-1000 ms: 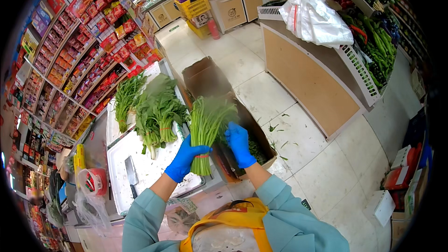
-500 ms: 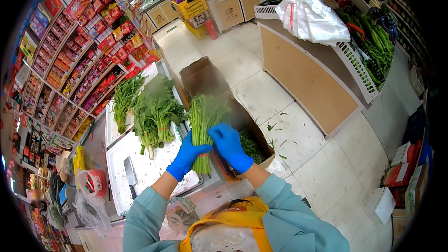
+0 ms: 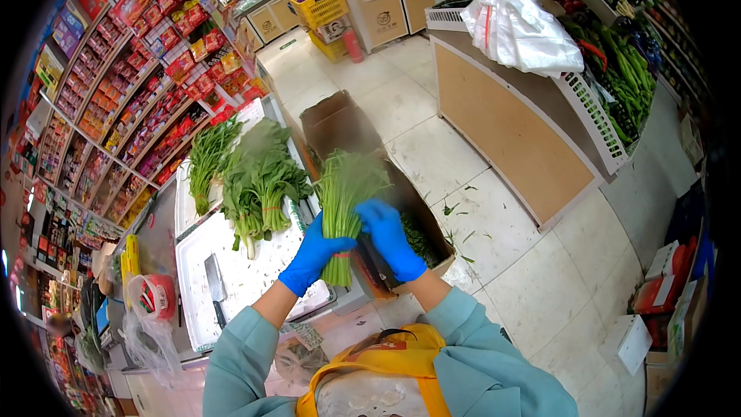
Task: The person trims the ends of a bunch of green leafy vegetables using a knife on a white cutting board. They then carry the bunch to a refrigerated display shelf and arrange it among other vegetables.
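My left hand, in a blue glove, is wrapped round the lower stems of a bunch of long-stemmed greens. A red band circles the bunch near its cut ends, and its leafy top is blurred. My right hand, also gloved in blue, is at the right side of the stems with its fingers curled together. What those fingers pinch, if anything, is hidden. A brown cardboard box stands open below and right of the hands, with dark green leaves inside.
On the counter at left, white trays bear more tied greens and a knife. Beyond are snack shelves. A red tub stands at the left. A vegetable stand with white plastic bags is at right. Leaf scraps lie on the floor.
The bunch has shifted slightly right and tilted its top rightward in my left hand. My right hand has moved a little right, its fingers a bit less tightly folded.
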Available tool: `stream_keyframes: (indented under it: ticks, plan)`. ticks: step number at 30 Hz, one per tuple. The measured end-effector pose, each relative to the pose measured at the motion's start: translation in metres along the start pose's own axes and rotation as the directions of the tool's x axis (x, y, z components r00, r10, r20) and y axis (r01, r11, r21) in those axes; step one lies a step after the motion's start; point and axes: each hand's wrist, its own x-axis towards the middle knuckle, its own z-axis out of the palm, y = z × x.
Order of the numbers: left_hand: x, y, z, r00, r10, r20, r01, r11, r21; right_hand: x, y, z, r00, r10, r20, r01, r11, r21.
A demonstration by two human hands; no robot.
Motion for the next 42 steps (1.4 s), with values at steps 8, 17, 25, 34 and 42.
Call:
stream_keyframes:
  ticks: [8,17,25,34,42]
  plan:
    - [-0.008,0.004,0.004,0.999,-0.034,0.008,0.034,0.996,0.085,0.017,-0.01,-0.011,0.993,-0.115,-0.028,0.107,0.972,-0.21]
    - [-0.003,-0.005,0.001,1.0,0.003,-0.023,-0.002,0.999,0.035,-0.001,-0.024,0.0,0.958,-0.236,0.161,0.286,0.79,-0.543]
    - [-0.005,-0.01,-0.009,1.0,0.002,-0.009,-0.002,1.0,0.007,0.015,-0.012,-0.02,0.914,-0.402,0.052,0.334,0.674,-0.659]
    - [0.006,-0.036,-0.022,1.0,0.009,-0.007,-0.009,0.996,-0.086,0.011,-0.016,-0.028,0.957,-0.283,0.073,0.25,0.667,-0.702]
    - [0.01,-0.035,-0.013,0.996,0.087,-0.032,-0.067,0.91,0.41,0.023,-0.002,0.015,0.86,-0.249,0.446,0.509,0.492,-0.707]
